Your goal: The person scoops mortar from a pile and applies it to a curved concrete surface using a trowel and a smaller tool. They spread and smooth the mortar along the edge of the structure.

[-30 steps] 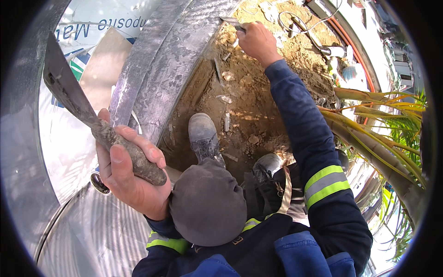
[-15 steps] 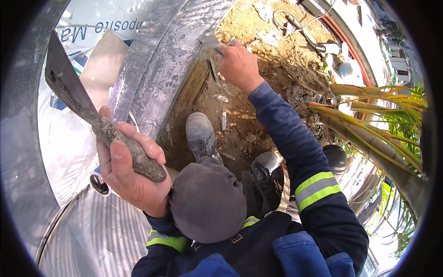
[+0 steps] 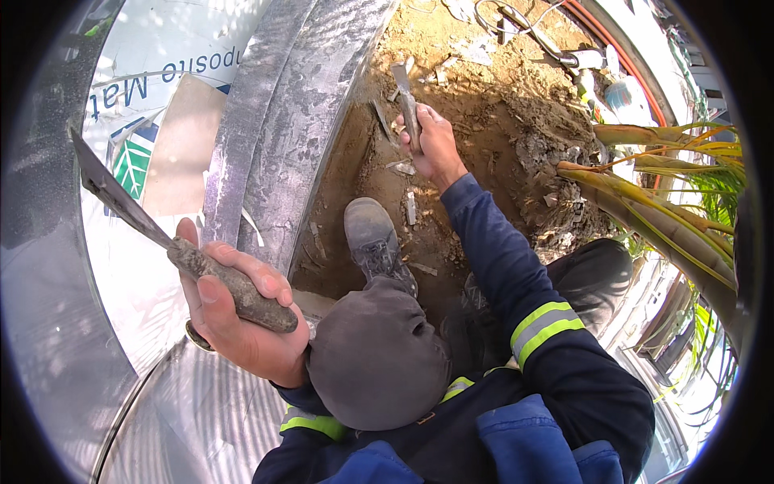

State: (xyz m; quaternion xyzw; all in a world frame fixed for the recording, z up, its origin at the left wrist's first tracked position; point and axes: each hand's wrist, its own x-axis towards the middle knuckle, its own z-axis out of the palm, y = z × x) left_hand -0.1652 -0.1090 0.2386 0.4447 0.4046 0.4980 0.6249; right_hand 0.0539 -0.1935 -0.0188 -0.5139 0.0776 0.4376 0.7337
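My left hand grips the dirt-caked handle of a trowel, whose long dark blade points up and to the left over white sheeting. In my right hand is a small putty knife, held by its handle over the dug soil, blade pointing away from me. The blade is apart from the long grey stone ledge to its left. Below the right hand, a thin dark strip and pale scraps lie in the dirt beside the ledge.
My boot and bent knee are between my arms. A palm trunk leans in from the right. A cable and orange pipe lie at the far right. A beige board rests on printed white sheeting.
My right hand has drawn back from the ledge's edge, and the putty knife now points away from me instead of left. My left hand still holds the trowel, its blade turned more edge-on.
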